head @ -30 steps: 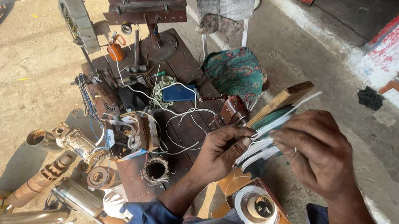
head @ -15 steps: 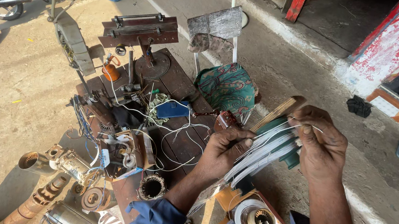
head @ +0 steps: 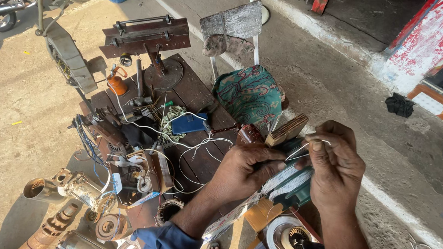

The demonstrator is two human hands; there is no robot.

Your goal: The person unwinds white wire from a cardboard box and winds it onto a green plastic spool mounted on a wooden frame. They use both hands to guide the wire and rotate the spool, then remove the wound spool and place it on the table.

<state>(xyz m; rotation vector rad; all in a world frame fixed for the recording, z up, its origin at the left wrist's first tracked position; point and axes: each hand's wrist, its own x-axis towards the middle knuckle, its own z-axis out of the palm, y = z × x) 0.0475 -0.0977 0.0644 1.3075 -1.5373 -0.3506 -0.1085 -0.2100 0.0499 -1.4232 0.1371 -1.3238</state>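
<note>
— What did the left hand (head: 241,168) have?

— Its grip was clamped on a green stator (head: 294,184), fingers curled over the near side, thumb toward the other hand. The stator sat between both hands, above the tabletop (head: 197,92) edge.

— And the right hand (head: 337,167)?

— Its grip was pinched together on thin white strips (head: 298,149) (paper or plastic, I could not tell), which ran down from the fingertips into the stator. White windings (head: 281,180) showed just below that pinch.

— What lay around them?

— A wooden block (head: 286,130) touched the stator's far side, just beyond the left knuckles. Below the right wrist lay a white tape roll (head: 275,240) on an orange board (head: 259,213). Left of the left hand ran loose white wires (head: 198,138) past a blue box (head: 189,122). Farther beyond stood a chair (head: 241,39) with a patterned green cloth (head: 249,94).
</note>
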